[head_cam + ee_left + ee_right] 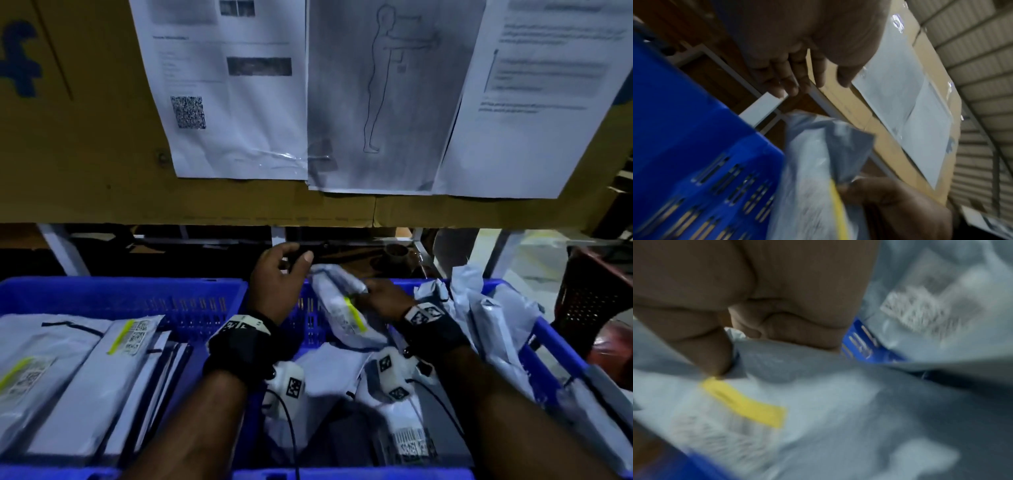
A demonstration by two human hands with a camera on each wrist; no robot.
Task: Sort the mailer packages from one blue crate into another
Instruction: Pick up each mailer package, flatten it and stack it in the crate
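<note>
Two blue crates sit side by side across the lower part of the head view: the left crate (pixel 123 294) holds grey mailers lying flat in an overlapping stack (pixel 78 370), several with yellow-edged labels; the right crate (pixel 548 346) holds a loose jumble of crumpled mailers (pixel 489 315), some standing above its rim at the right of the frame. Right hand (pixel 385 299), centre of frame, pinches one grey mailer (pixel 339 308) near the yellow strip on its label; the right wrist view shows thumb (pixel 701 344) and curled fingers closed on a fold of the plastic just above that strip. This mailer is lifted and tilted over the wall between the two crates, upper end pointing to the upper left. Left hand (pixel 279 284) hovers just left of the mailer's upper end, fingers loosely curled and slightly apart, holding nothing; in the left wrist view its fingertips (pixel 795 84) hang clear above the mailer (pixel 818 162). Whether the thumb grazes the mailer's top edge: cannot tell. Both wrists carry black straps with marker tags. Cardboard panel (pixel 85 154) with three printed sheets (pixel 233 85) taped on fills the upper frame.
</note>
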